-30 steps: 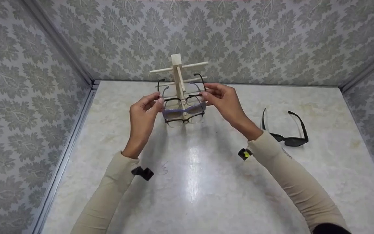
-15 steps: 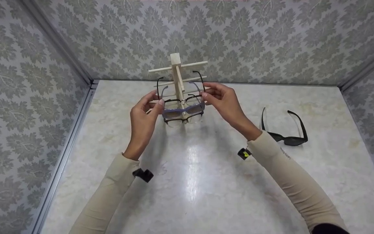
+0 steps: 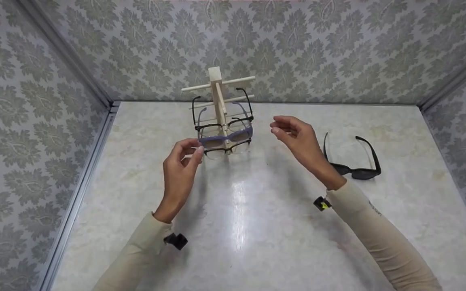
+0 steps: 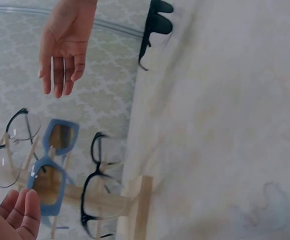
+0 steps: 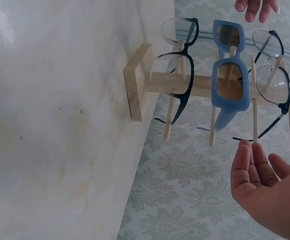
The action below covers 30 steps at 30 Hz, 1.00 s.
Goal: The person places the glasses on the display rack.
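A wooden eyewear stand holds three pairs one above another. Black-browed glasses hang highest, blue sunglasses in the middle, and dark-browed glasses lowest. Beside the left end of the blue sunglasses is my left hand, its fingers loosely bent; the right wrist view shows those fingertips apart from the eyewear. My right hand hovers right of the stand, fingers relaxed and holding nothing. In the left wrist view its palm shows bare.
Black sunglasses lie on the table to the right, behind my right wrist. The stand's top peg bears no eyewear. Patterned panels enclose the back and sides.
Both hands have let go of the highest, black-browed glasses, which stay on the stand. My right hand has moved away to the right; my left has come down towards the blue sunglasses.
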Tool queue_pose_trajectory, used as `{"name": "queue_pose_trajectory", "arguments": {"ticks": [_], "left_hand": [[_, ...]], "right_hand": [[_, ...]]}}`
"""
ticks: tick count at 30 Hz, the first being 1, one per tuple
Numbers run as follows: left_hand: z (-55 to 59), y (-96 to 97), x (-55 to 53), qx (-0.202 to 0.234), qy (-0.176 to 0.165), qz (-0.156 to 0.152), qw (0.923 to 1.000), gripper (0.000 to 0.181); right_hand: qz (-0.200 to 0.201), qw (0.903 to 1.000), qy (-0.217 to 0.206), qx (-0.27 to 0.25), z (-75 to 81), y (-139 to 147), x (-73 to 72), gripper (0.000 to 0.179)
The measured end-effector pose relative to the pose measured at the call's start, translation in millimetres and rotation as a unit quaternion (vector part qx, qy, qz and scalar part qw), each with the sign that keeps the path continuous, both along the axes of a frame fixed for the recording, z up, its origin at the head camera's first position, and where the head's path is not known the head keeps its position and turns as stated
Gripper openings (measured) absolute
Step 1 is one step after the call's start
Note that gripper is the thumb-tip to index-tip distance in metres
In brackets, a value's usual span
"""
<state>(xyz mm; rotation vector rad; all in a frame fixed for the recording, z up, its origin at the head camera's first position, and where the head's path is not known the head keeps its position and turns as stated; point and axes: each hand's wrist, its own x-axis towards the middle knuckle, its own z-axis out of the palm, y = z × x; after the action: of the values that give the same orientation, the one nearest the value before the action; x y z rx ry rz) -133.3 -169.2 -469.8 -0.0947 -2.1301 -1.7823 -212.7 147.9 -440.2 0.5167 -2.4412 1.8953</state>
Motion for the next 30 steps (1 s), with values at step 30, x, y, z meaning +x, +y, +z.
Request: {"name": "queue_pose_trajectory", "arguments": {"ticks": [30], "left_hand": [[-53.3,81.6,2.6,-0.070,-0.037,-0.116,0.9901,0.028]], "right_hand": [[-0.102,0.9946,-0.005,0.018,-57.5,116,54.8,0.037]]}}
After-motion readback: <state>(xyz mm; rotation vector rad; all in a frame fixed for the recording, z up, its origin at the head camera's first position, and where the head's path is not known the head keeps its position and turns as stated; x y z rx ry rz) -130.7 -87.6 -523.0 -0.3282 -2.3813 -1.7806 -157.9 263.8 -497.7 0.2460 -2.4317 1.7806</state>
